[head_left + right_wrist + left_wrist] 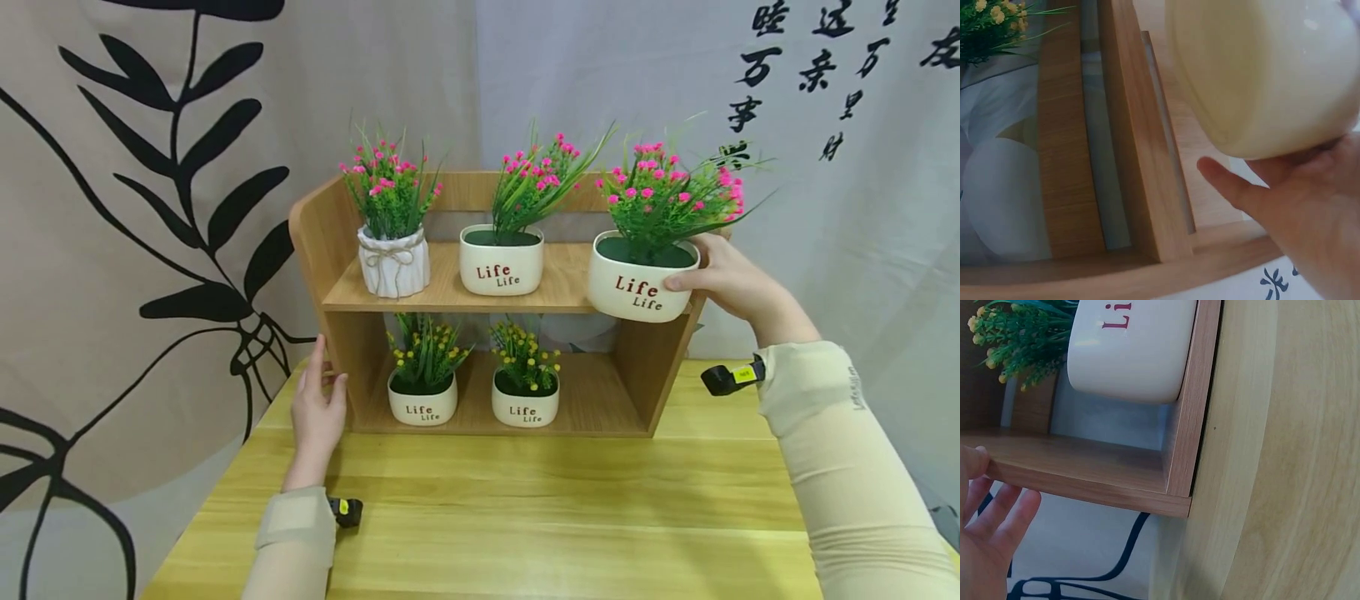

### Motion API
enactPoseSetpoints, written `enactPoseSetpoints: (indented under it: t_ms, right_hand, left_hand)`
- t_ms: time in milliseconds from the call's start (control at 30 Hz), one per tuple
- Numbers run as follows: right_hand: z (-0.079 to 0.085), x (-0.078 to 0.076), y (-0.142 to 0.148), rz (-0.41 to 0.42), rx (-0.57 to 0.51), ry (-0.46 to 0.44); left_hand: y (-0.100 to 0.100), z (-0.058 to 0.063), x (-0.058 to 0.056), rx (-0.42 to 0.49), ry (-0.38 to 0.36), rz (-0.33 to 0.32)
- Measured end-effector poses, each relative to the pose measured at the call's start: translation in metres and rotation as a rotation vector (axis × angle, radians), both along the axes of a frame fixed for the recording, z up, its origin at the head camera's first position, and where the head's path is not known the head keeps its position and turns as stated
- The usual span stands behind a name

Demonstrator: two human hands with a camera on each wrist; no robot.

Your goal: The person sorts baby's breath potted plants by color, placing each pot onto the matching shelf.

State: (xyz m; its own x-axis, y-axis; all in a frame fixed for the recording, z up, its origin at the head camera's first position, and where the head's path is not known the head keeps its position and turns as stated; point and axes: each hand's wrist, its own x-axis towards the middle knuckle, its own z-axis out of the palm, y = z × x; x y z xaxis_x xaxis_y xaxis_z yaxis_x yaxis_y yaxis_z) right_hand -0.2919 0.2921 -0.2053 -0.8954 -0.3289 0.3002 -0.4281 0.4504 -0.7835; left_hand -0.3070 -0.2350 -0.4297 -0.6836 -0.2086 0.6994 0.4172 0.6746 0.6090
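Note:
My right hand (723, 279) grips a white oval flower pot (641, 287) with pink flowers at its right end, thumb on its front. The pot's underside faces the right wrist camera, raised off the upper board of the wooden shelf (491, 432). My left hand (318, 408) holds the shelf's left side panel (1079, 475) low down, thumb at the front edge, fingers on the outer face. On the upper board stand a pink-flowered pot with a twine bow (395, 265) and a white "Life" pot (501, 265). Two yellow-flowered pots (422, 402) (525, 402) stand below.
The shelf stands on a yellow wooden table (555, 517), against a curtain (420, 75) with black leaf and character prints. A raised back rail (465, 192) runs behind the upper board. Black wrist cameras (348, 512) are strapped to both sleeves.

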Motion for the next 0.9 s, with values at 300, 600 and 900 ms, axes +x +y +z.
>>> enactPoseSetpoints:
  t_ms: [300, 600, 900]
  right_hand:
    - [0.002, -0.008, -0.011, -0.126, 0.103, -0.025]
    - [-0.001, -0.014, -0.016, -0.126, 0.089, -0.063]
    - [-0.003, -0.021, -0.019, -0.137, 0.084, -0.098]
  left_hand:
    - [0.000, 0.001, 0.001, 0.002, 0.000, 0.001]
    - [0.002, 0.003, 0.001, 0.006, 0.002, -0.006]
    - [0.003, 0.002, 0.002, 0.012, -0.020, 0.002]
